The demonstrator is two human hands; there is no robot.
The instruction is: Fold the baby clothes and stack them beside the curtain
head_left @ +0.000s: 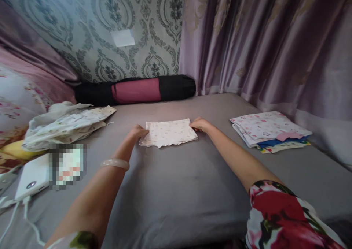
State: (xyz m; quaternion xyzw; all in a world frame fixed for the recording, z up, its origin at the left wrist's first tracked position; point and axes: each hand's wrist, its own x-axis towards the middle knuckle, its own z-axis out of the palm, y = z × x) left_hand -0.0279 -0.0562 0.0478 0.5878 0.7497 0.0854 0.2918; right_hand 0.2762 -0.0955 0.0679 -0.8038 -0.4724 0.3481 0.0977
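On the gray-sheeted bed [176, 183], mid-view, lies a small white cloth [170, 132] w/ a faint print, folded approx. rectangular, its near edge wavy. L hand [140, 131] pinches its left edge, fingers narrow; R hand [200, 124] pinches the right edge, also narrow, so the cloth sits flat btwn them. L wrist has a pale bangle [114, 163]; R arm has a red floral sleeve [277, 212].

Well apart on the right: folded stack [271, 126], white w/ pink print on top, blue & multicolor layers below. Far left: loose pile [68, 124] of whitish printed cloth, w/ a yellow item [16, 150] beside it. Nearer, same side: white device [33, 175] w/ white cable [31, 219] plugged in, next to a pixelated item [70, 166], ID can't tell.

At the bed's far edge, a black & dk. pink roll [136, 90] lies lengthwise along the patterned wall [148, 29], which has a white rect. patch [123, 38]. Purple curtain [247, 40] hangs at far right.
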